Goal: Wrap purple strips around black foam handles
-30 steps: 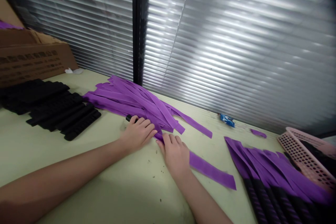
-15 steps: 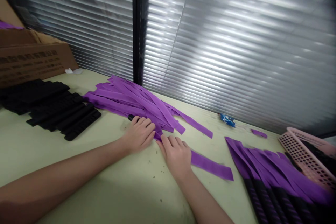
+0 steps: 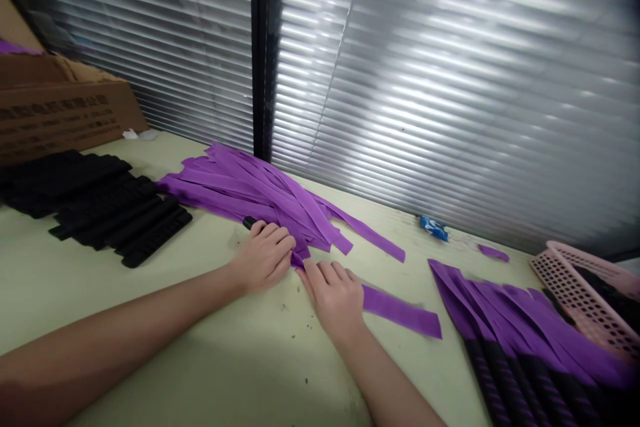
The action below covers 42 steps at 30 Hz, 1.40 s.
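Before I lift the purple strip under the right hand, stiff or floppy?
The purple strip will probably flop: the piled strips drape over one another. It looks thin, so likely light. Being flat and broad, it seems unlikely to roll.

Purple strip [image 3: 403,311] in your right hand [image 3: 331,292]

Your left hand [image 3: 266,256] grips a black tube [image 3: 249,221], one end poking out. Past your right hand, the strip's tail lies flat on the table [image 3: 200,353]. Beyond, a pile of purple strips [image 3: 260,190] reaches toward the far edge, loose black tubes [image 3: 100,203] to its left. Along that edge sit a cardboard box [image 3: 65,113], a blue packet [image 3: 433,228] and, rightmost, a pink basket [image 3: 560,267].
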Available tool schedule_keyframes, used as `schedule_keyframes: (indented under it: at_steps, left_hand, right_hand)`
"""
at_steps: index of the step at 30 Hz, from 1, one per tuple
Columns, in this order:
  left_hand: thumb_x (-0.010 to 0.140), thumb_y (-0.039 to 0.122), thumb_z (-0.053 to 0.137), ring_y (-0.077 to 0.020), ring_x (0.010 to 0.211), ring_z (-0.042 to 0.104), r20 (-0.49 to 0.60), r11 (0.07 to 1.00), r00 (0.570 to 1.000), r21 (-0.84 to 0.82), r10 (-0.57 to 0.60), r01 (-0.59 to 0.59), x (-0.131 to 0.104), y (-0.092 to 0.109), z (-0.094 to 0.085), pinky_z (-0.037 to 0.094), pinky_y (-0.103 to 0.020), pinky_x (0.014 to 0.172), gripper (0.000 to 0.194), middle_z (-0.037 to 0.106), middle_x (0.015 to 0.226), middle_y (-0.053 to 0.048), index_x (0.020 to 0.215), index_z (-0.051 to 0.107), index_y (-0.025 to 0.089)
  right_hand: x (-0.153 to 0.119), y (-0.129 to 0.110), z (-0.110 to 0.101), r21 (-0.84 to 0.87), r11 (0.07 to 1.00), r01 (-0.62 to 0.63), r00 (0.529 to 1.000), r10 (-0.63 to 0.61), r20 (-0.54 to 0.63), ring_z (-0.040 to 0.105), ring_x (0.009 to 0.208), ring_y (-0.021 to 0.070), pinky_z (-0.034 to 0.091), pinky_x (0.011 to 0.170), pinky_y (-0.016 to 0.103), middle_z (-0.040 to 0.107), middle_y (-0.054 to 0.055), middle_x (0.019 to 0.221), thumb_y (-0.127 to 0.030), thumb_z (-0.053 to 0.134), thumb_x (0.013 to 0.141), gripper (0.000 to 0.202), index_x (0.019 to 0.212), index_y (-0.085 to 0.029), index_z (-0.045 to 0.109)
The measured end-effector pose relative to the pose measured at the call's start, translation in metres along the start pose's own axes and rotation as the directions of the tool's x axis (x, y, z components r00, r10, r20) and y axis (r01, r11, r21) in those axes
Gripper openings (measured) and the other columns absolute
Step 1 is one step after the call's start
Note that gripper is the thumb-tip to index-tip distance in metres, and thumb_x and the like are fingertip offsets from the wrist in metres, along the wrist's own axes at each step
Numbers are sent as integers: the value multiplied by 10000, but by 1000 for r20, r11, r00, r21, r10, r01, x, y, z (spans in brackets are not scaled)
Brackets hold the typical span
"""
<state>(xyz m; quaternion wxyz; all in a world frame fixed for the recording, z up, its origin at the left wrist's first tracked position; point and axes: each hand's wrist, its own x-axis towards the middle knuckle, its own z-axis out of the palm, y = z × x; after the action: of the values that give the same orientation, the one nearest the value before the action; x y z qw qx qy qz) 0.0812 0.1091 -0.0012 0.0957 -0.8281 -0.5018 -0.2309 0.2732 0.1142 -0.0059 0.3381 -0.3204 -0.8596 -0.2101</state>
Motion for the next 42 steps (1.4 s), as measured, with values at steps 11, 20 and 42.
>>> schedule_keyframes:
  at_steps: [11,20,42]
  left_hand:
    - [884,197,346,-217,767,450,-41,998,999,-56,-13,11,-2,1,2,285,-419,751,174,557,799,-57,820,507,179]
    - [877,249,369,-231,810,449,-6,987,1000,-163,-11,9,-1,2,-3,281,-433,774,141,554,846,-58,859,496,191]
    - [890,263,413,-229,896,467,72,982,994,-179,80,-66,-1,-2,1,259,-412,797,192,553,984,-66,1036,530,220]
  right_hand:
    - [-1,-1,1,29,999,26,997,-24,-72,506,594,115,274,549,290,589,-10,618,-322,620,921,177,835,-168,633]
    - [0,-2,0,14,998,59,994,-58,-92,484,595,122,267,569,295,584,-10,615,-199,647,888,38,865,-170,637]
    - [0,2,1,36,999,-16,994,20,-103,488,584,124,287,565,294,571,-13,594,-225,647,888,74,839,-169,642]
